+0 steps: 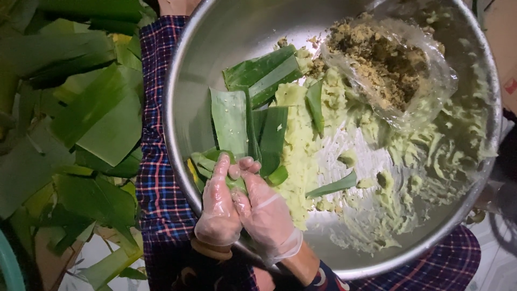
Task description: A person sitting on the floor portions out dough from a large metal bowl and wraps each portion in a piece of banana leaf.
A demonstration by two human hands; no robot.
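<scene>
A folded green leaf parcel (215, 161) sits at about seven o'clock inside the steel bowl (183, 108), pinched between both gloved hands: the left hand (218, 207) closes its fingers on it, the right hand (266, 213) beside it likewise. Yellow-green paste (301, 151) spreads toward three o'clock.

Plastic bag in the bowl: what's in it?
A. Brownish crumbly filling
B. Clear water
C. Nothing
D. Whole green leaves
A: the clear plastic bag at the far side of the steel bowl holds a brownish crumbly filling, while the leaf strips lie loose on the pale green dough outside it.
</scene>
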